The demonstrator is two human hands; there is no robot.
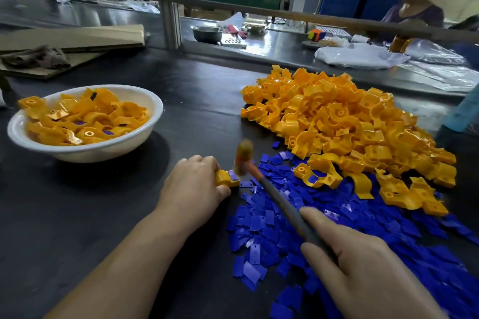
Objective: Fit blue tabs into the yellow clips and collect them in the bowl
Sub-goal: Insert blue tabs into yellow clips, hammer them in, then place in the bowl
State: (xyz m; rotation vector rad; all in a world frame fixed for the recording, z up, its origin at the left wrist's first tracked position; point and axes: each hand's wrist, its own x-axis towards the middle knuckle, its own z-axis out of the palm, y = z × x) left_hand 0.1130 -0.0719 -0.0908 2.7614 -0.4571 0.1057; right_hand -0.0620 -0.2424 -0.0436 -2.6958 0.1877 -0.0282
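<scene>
WORKBENCH, ASSEMBLY SHOP: My left hand (193, 184) grips a yellow clip (225, 180) and holds it down on the dark table (103, 215). The fingers are curled over its near end and the thumb is tucked below it. A blue tab (233, 175) sits in the clip's upper face.

My right hand (363, 261) is closed round the handle of a small mallet (243, 160), with the forefinger laid along the shaft. The mallet's head is blurred and stands right at the clip's far end. I cannot tell whether it is touching the clip or just above it.

To the far left, well apart from my left hand, a white bowl (103, 153) is heaped with clips, several of them showing blue tabs.

On the right rises a large mound of loose clips (350, 122). In front of it, loose tabs (272, 228) spread toward me, under the mallet's shaft and beneath my right hand. A few clips lie on the far edge of the tabs.

At the back left, a rag (33, 57) rests on sheets of cardboard (72, 39). Beyond a rail (171, 23), a second bench carries a metal dish (207, 33) and clear plastic bags (363, 55). Another person (414, 8) sits at its far right.
</scene>
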